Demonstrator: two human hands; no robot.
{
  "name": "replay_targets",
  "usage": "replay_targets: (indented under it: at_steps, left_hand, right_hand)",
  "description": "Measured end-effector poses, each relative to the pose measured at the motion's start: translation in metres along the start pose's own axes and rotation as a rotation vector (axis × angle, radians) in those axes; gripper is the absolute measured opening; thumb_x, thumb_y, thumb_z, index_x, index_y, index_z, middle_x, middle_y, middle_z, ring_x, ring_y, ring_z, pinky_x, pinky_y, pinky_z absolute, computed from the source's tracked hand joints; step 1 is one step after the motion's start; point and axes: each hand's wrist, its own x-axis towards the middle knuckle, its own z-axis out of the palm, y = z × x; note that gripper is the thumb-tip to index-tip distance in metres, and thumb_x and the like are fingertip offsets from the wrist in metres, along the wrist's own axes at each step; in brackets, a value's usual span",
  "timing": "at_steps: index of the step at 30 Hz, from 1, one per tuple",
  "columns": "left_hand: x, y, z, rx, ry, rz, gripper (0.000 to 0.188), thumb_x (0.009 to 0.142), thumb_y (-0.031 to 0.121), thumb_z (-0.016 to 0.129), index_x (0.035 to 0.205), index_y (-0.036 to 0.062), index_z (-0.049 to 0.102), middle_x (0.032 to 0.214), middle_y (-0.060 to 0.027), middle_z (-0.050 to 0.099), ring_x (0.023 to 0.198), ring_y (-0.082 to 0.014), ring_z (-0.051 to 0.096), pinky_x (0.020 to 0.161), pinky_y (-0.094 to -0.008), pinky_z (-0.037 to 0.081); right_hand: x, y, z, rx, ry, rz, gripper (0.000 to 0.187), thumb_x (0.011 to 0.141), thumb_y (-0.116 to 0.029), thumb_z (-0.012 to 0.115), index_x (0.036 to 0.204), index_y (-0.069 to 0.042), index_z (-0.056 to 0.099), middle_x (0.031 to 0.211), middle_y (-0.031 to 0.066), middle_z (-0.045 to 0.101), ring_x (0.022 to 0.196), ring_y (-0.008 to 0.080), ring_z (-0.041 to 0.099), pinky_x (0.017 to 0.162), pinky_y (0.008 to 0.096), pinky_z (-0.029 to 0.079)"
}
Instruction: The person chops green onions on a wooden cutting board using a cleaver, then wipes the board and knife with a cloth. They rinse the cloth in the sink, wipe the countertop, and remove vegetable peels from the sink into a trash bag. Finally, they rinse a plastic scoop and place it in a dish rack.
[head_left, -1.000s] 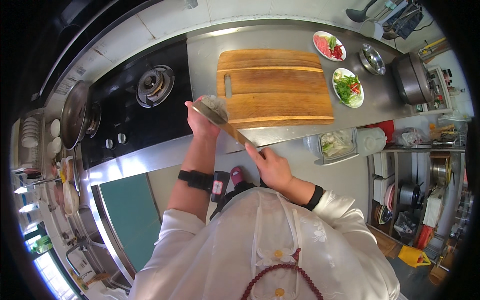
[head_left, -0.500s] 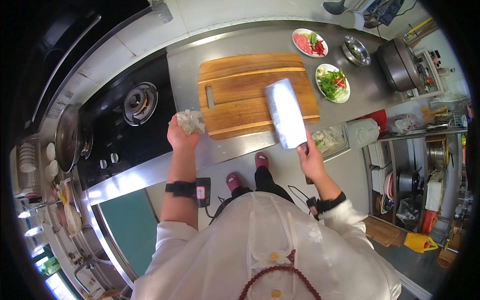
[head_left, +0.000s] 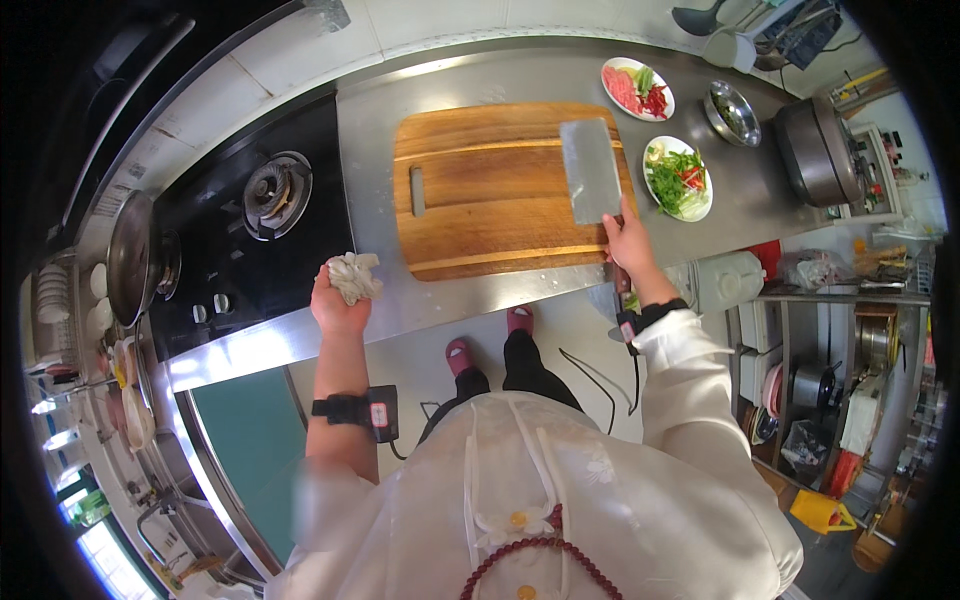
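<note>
A crumpled off-white cloth is bunched in my left hand, whose fingers are closed round it. That hand is over the counter's front edge, between the stove and the cutting board. My right hand grips a cleaver at its handle end, near the board's lower right corner. The broad blade points away from me, over the right part of the wooden cutting board. I cannot tell whether the blade rests on the wood or is held just above it.
Right of the board are a plate of greens and red pepper, a plate of pink meat and chillies, a metal bowl and a dark cooker. A black gas stove with a wok is at left.
The cleaver has moved right and farther away, its blade now flatter over the board's right side. My left hand has drawn slightly left and nearer, still holding the cloth.
</note>
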Motion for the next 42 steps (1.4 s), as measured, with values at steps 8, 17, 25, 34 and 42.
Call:
replay_targets:
  at_steps: [8,17,25,34,42]
  left_hand:
    - [-0.02,-0.01,0.017,-0.01,0.384,0.113,0.023,0.093,0.025,0.04,0.094,0.0093,0.057,0.093,-0.0039,0.06,0.087,-0.0239,0.058,0.078,-0.0389,0.047]
    - [-0.033,-0.013,-0.003,-0.058,0.35,0.144,0.027,0.093,0.027,0.037,0.091,0.0098,0.058,0.094,-0.0044,0.061,0.088,-0.0237,0.058,0.08,-0.039,0.047]
    - [-0.034,-0.016,-0.001,-0.065,0.352,0.157,0.022,0.092,0.026,0.041,0.094,0.0112,0.057,0.094,-0.004,0.06,0.09,-0.024,0.058,0.08,-0.0397,0.046]
    - [-0.006,-0.021,0.051,-0.225,0.183,0.133,0.033,0.095,0.032,0.033,0.107,0.0092,0.053,0.107,-0.0076,0.058,0.101,-0.0277,0.054,0.09,-0.0438,0.042]
    - [-0.002,-0.025,0.085,-0.25,-0.203,0.1,0.028,0.091,0.031,0.039,0.096,0.0085,0.055,0.095,-0.0087,0.058,0.09,-0.0284,0.054,0.083,-0.0441,0.044]
  right_hand:
    - [0.067,-0.068,0.049,-0.246,-0.104,-0.299,0.06,0.085,-0.031,0.055,0.136,-0.009,0.032,0.097,0.0214,0.062,0.09,0.0384,0.058,0.079,0.0416,0.046]
    - [0.077,-0.12,0.096,-0.369,-0.34,-0.505,0.061,0.088,-0.031,0.052,0.138,-0.009,0.026,0.098,0.0183,0.063,0.09,0.0369,0.058,0.079,0.0404,0.046]
    - [0.04,-0.148,0.118,-0.072,-0.622,-0.357,0.058,0.088,-0.021,0.054,0.139,-0.013,0.027,0.083,0.0087,0.061,0.057,0.0202,0.056,0.051,0.0327,0.047]
    - [-0.09,-0.152,0.1,0.181,-0.489,-0.613,0.054,0.084,-0.015,0.059,0.134,-0.015,0.039,0.073,0.0062,0.053,0.054,0.0154,0.052,0.048,0.0326,0.044]
    - [-0.142,-0.162,0.092,-0.525,0.021,-1.135,0.048,0.078,-0.013,0.055,0.124,-0.023,0.049,0.074,0.0063,0.047,0.058,0.0233,0.055,0.046,0.0334,0.046]
